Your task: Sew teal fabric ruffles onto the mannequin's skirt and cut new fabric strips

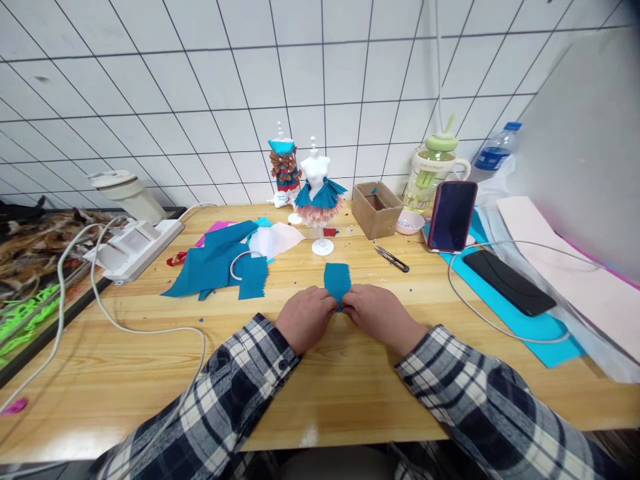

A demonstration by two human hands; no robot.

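A small teal fabric piece (337, 278) with a ragged right edge lies on the wooden table in front of me. My left hand (309, 315) pinches its near left corner, and my right hand (377, 313) pinches the near right side. The fingertips almost meet there and hide the lower edge. Beyond it stands a white mini mannequin (316, 172) in a teal and pink ruffled dress (320, 200). A second mannequin (283, 160) with brown bows is behind it. To the left, a similar teal strip (253, 277) lies beside larger teal cloth (210, 261).
Thread snips (393, 260) lie right of the fabric, near a cardboard box (376, 210) and a pink bowl (410, 222). An upright phone (453, 217), a flat black phone (509, 281) and cables sit right. A power strip (137, 250) and a cable (150, 330) run along the left.
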